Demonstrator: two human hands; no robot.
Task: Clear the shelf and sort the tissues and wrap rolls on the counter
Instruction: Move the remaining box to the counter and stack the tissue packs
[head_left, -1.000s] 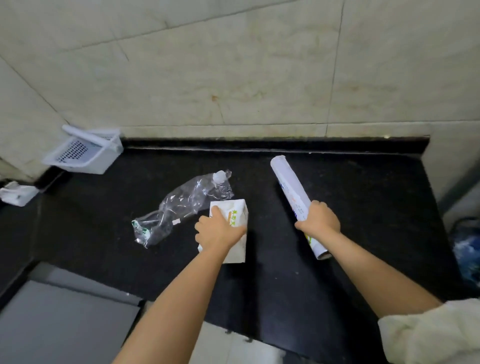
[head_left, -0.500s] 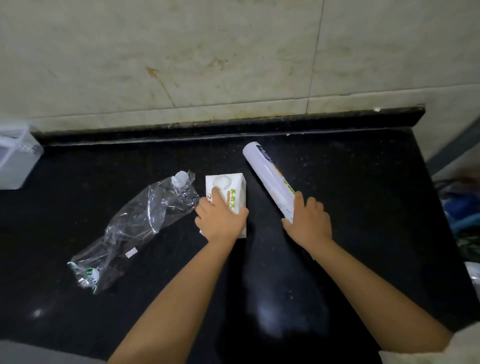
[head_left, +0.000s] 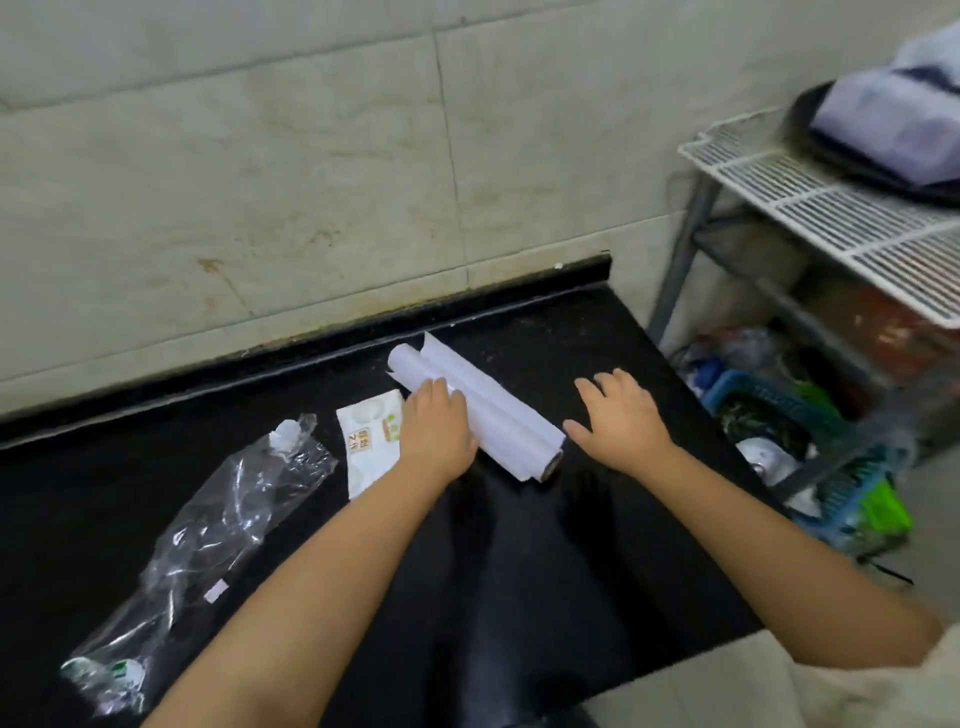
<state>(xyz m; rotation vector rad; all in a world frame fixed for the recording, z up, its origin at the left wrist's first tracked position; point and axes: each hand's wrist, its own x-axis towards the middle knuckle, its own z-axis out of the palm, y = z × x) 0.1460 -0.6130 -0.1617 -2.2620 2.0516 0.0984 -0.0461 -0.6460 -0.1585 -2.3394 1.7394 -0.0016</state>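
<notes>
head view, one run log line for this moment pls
left hand: resting on wrap roll | right hand: open, empty | tissue pack: beside roll | counter | shelf: uncleared

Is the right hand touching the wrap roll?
Apart. The head view shows black counter between the right hand, open and flat, and the wrap roll.

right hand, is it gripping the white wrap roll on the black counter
No, the right hand hovers open beside the white wrap roll, apart from it.
</notes>
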